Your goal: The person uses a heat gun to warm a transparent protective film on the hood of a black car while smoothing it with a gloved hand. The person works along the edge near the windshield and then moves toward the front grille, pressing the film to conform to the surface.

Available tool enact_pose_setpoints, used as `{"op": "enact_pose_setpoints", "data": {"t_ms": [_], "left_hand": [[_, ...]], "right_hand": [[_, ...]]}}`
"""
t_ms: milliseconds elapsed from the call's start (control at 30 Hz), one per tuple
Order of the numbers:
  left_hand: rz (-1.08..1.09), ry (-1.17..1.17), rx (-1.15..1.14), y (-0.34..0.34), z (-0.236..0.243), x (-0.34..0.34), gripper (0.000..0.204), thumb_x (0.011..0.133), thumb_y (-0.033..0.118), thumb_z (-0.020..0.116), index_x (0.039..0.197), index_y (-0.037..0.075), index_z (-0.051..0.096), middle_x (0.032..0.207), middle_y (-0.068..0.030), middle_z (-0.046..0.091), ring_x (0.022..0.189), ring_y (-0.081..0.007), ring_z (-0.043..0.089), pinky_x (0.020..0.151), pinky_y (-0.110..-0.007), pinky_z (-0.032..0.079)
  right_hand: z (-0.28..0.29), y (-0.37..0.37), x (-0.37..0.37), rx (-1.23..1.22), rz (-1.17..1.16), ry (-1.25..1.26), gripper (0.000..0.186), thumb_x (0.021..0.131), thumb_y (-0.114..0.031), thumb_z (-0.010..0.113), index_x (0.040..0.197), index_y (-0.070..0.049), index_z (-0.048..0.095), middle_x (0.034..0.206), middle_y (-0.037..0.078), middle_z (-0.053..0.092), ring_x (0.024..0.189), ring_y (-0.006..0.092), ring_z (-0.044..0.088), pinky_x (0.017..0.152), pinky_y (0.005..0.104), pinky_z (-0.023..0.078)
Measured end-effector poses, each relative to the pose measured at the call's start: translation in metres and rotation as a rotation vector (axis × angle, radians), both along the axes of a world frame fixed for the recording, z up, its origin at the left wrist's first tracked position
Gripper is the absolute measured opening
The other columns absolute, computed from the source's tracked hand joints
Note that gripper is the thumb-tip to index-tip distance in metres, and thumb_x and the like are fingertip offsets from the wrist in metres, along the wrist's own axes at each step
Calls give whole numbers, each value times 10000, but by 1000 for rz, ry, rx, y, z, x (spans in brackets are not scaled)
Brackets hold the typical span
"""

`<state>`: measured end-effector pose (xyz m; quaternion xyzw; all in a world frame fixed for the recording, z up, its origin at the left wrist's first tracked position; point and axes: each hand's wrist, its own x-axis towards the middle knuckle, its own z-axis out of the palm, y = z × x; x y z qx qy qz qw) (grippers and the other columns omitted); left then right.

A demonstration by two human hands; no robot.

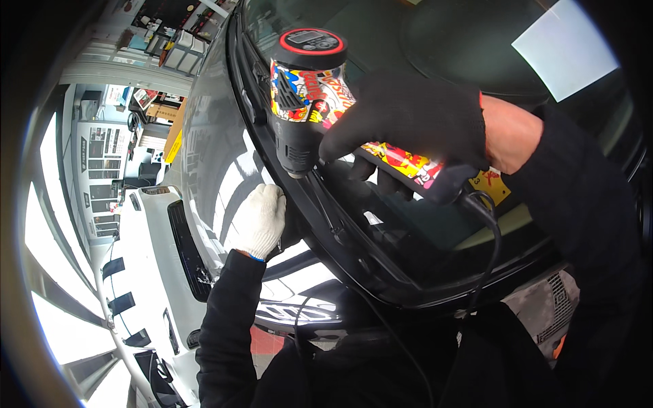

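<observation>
The right hand (416, 117) clasps the patterned heat gun (306, 109). Its nozzle (296, 163) faces near, just right of the left hand (260, 219), whose grip I cannot tell.

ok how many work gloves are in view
2: a white knit glove on the left hand, over the car hood, and a black glove on the right hand, gripping the heat gun. More could be hidden in the background.

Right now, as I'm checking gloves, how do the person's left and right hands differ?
The left hand wears a white glove; the right hand, a black glove. The right hand grips a multicoloured heat gun; the left hand is at the glossy hood, any grip hidden. Both come from black sleeves.
</observation>
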<state>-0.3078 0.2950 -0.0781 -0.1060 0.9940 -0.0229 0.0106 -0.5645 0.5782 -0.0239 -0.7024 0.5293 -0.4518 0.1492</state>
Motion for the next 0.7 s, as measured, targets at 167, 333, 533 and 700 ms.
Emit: {"op": "enact_pose_setpoints", "data": {"t_ms": [167, 333, 533, 700], "left_hand": [[9, 44, 7, 1, 0, 0, 140, 970, 172, 686, 993, 35, 672, 957, -197, 675, 927, -412, 681, 833, -505, 534], [183, 82, 483, -5, 25, 0, 247, 990, 236, 680, 1027, -1, 737, 971, -169, 728, 927, -314, 712, 861, -422, 550], [422, 595, 869, 17, 70, 46, 379, 1028, 266, 674, 1279, -16, 699, 1152, -110, 744, 1024, -171, 694, 940, -318, 541], [286, 535, 1441, 94, 100, 91, 440, 1058, 231, 639, 1387, -60, 624, 1302, -176, 708, 1128, -196, 715, 949, -335, 581]], "right_hand": [[12, 4, 8, 425, -132, -482, 266, 945, -264, 737, 1133, -80, 778, 1039, 107, 782, 893, 226, 763, 813, 355, 587], [46, -5, 22, 613, -225, -900, 372, 880, -248, 819, 1124, 7, 702, 806, 110, 716, 633, 198, 728, 524, 324, 608], [71, -11, 42, 621, -277, -871, 366, 899, -219, 786, 1166, 14, 696, 886, 110, 728, 642, 183, 722, 543, 322, 611], [89, -40, 101, 387, -430, -408, 399, 924, -332, 774, 1135, 4, 730, 935, 141, 747, 895, 218, 749, 823, 404, 568]]}}
